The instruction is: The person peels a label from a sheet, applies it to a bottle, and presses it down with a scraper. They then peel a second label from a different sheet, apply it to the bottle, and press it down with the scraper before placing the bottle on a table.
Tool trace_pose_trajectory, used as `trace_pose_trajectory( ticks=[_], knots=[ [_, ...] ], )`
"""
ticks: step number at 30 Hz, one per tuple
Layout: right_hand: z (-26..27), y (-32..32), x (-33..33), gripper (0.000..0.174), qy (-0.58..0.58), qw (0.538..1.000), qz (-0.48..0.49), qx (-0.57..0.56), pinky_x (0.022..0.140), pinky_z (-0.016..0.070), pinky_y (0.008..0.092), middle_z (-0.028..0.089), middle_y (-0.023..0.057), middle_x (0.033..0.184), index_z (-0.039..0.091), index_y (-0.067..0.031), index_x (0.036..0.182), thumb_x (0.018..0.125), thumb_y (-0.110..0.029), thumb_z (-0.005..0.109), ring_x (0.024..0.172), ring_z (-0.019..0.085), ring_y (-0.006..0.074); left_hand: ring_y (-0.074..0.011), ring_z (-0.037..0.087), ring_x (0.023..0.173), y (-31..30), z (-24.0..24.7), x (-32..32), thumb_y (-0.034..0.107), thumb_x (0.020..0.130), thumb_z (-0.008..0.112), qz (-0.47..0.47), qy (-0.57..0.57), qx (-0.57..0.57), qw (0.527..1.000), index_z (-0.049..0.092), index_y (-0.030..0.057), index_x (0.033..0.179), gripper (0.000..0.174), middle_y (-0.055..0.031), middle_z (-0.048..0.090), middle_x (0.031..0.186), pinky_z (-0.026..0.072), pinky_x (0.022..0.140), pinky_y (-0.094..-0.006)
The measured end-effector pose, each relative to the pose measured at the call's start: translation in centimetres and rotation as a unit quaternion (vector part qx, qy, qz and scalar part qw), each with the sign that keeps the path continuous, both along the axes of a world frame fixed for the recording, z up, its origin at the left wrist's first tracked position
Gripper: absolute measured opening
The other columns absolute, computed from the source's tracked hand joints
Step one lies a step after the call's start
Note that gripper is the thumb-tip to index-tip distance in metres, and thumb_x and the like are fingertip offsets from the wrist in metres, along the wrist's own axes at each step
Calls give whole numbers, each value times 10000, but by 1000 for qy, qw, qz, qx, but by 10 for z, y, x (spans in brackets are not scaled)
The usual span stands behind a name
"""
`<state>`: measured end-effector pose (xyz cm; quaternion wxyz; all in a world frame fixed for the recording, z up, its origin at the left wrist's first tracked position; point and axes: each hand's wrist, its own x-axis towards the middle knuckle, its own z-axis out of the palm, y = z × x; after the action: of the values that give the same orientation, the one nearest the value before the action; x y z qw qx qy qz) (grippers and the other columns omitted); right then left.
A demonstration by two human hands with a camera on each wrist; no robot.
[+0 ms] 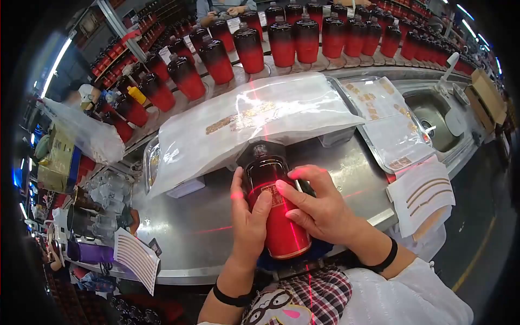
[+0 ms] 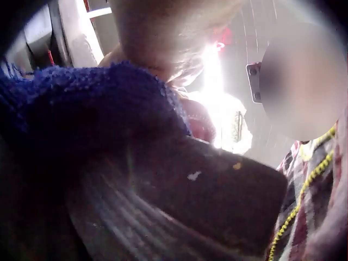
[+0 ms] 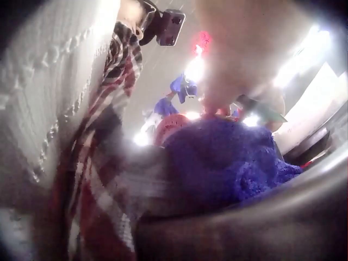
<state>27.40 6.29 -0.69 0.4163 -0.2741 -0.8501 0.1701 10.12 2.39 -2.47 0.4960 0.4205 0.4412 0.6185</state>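
A red bottle (image 1: 284,230) with a dark shoulder and clear neck lies tilted on a blue cloth (image 1: 325,250), which the left wrist view (image 2: 98,103) and right wrist view (image 3: 217,157) also show. On its front is a gold label (image 1: 276,196), crossed by red light lines. My left hand (image 1: 249,222) lies along the bottle's left side, fingers straight, thumb against the label's left part. My right hand (image 1: 327,214) rests on the right side, one extended fingertip on the label's upper right, the other visible digits by the bottle. The bottle's back is hidden.
Behind the bottle, a translucent sheet (image 1: 319,105) with gold pieces covers part of the steel table (image 1: 200,233). At right are a tray of labels (image 1: 398,138), strips on white paper (image 1: 422,195) and a sink (image 1: 428,108). Many red-black bottles (image 1: 281,46) line the back.
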Motion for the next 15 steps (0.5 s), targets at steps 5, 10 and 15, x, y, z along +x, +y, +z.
trace_pose_trajectory(
  ticks=[5,10,15],
  knots=[
    [0,0,0,496,-2,1000,2,-1,974,443,475,487,178,1220,617,-45,1264,804,-172,754,1130,489,393,-223,504,1230,1,-5,-2,127,997,531,4,8,6,1000,147,-69,1511,671,-196,436,1411,414,1048,-349],
    [0,-1,0,499,-7,1000,5,-10,979,436,483,480,186,1240,608,-54,1281,818,-181,741,1139,485,397,-229,511,1238,-1,2,-4,157,998,539,-13,-94,-11,995,147,-49,1520,684,-200,447,1407,417,1053,-357],
    [-2,-3,0,495,-12,1000,12,-6,985,432,486,479,192,1265,614,-61,1281,822,-199,739,1145,485,396,-230,509,1251,-5,1,-8,180,1000,546,-23,-125,-4,992,147,-34,1528,696,-200,453,1406,416,1058,-365]
  ],
)
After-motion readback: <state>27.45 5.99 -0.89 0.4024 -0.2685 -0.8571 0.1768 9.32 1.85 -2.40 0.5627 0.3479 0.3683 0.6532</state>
